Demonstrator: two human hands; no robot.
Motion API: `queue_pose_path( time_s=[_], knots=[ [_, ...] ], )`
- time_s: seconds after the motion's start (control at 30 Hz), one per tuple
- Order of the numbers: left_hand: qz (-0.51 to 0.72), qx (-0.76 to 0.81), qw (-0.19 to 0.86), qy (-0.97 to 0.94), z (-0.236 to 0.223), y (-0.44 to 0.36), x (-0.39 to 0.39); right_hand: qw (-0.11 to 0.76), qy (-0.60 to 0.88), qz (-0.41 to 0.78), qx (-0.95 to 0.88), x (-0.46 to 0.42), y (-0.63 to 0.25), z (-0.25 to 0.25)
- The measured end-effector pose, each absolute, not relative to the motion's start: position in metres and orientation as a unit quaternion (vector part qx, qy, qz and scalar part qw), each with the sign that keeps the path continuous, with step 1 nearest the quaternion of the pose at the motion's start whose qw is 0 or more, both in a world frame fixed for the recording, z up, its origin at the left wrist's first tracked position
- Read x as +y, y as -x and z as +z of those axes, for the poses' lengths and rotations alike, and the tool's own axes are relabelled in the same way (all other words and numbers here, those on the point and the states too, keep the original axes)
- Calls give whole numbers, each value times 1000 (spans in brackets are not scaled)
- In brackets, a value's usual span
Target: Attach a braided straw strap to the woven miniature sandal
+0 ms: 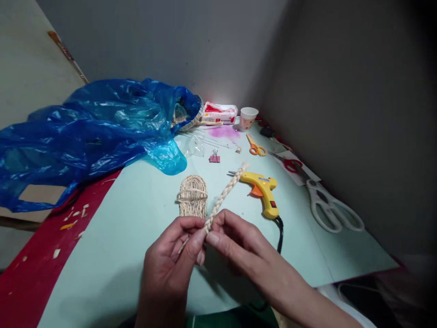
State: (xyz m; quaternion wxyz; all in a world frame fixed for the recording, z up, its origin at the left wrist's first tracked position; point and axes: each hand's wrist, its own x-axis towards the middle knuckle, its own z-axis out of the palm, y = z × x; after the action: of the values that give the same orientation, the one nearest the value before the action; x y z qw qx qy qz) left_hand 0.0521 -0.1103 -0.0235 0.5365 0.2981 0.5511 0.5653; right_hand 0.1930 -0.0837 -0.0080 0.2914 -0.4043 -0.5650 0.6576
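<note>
A pale braided cord (pixel 224 195) slants up and away from my fingertips, its blunt end near the nozzle of a yellow glue gun (pixel 262 189). My left hand (pixel 174 255) pinches the cord's near end between thumb and index finger. Close against it, my right hand (pixel 239 239) pinches the same cord, also with thumb and index finger. A thin strand (pixel 183 245) sticks out at the left hand; the rest of the near end is partly hidden by fingers. Just beyond the hands lies a small woven straw slipper (pixel 193 197) with a band across it.
A blue plastic bag (pixel 112 114) spreads over the left. A purple binder clip (pixel 215 157), orange scissors (pixel 256 146), a paper cup (pixel 248 118) and a red-and-white packet (pixel 220 112) lie farther back. Large white-handled scissors (pixel 332 209) are at right. A black cord (pixel 280 232) trails from the glue gun.
</note>
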Motion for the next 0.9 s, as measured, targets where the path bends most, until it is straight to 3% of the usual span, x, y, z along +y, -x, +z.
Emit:
queue_pose_path(
  time_s=[0.23, 0.33, 0.9],
  knots=[
    [566, 548, 546, -285, -22, -50, -110, 230, 423, 523, -703, -79, -191, -3],
    [561, 553, 552, -275, -20, -51, -111, 201, 427, 523, -710, -77, -192, -9],
    [546, 537, 595, -245, -28, -52, -118, 246, 435, 539, -678, -86, -194, -19]
  ],
)
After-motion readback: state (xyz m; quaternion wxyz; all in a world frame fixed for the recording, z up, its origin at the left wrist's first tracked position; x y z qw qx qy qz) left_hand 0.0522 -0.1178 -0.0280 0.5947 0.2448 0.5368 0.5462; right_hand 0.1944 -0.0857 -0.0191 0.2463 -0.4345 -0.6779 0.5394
